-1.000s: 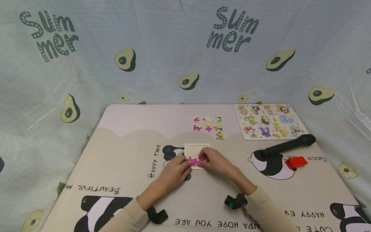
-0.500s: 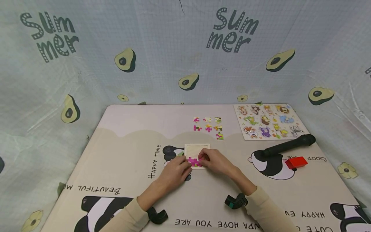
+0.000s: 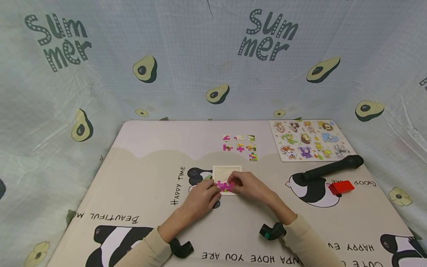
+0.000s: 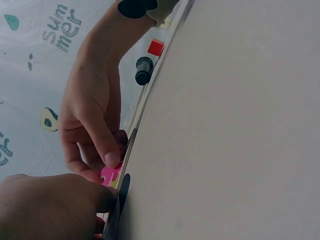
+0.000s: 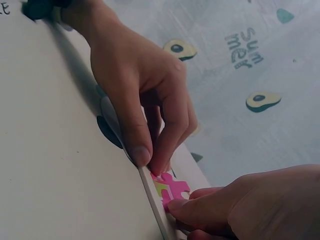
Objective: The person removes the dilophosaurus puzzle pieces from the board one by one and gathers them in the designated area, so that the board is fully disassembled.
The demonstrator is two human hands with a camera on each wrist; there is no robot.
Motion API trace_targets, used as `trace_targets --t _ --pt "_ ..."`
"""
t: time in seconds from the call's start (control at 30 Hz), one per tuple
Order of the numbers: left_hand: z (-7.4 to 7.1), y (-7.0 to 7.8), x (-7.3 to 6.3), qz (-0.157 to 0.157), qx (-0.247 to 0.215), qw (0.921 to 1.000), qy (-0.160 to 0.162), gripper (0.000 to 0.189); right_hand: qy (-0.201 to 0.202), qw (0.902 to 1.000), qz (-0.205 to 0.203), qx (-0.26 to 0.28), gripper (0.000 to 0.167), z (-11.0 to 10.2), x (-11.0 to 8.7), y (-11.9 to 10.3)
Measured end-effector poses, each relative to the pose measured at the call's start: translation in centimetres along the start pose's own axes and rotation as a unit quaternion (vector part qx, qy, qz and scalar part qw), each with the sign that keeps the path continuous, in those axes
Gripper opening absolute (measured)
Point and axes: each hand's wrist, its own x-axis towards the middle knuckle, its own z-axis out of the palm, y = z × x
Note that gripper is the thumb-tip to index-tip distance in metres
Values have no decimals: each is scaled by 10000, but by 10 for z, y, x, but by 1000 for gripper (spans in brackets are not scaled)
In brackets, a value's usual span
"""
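A small wooden puzzle tray (image 3: 227,171) lies mid-table, with pink jigsaw pieces (image 3: 222,186) along its near side. My left hand (image 3: 200,195) grips the tray's left edge; in the right wrist view its thumb is against the outside of the rim and a fingertip is at the pieces. From the right, my right hand (image 3: 249,186) pinches a pink puzzle piece (image 4: 111,173) at the end of that row, thumb on top in the left wrist view. Fingers hide part of the row. The far part of the tray shows bare wood.
Several loose puzzle pieces (image 3: 240,148) lie in rows beyond the tray. An animal picture board (image 3: 283,150) is at the back right, with a black microphone (image 3: 328,168) overlapping its near edge and a red block (image 3: 341,187) nearer. Patterned cloth (image 3: 180,96) hangs behind the table.
My right hand has shifted very slightly toward me and to the right, its fingers still at the pink piece. My left hand and the tray stay in place.
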Motion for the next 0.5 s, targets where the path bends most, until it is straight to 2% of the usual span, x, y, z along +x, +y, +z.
trace_targets --t 0.5 --pt "1 -1 0 53 -27 10000 26 9 -43 9998 93 179 12 -7 1 2"
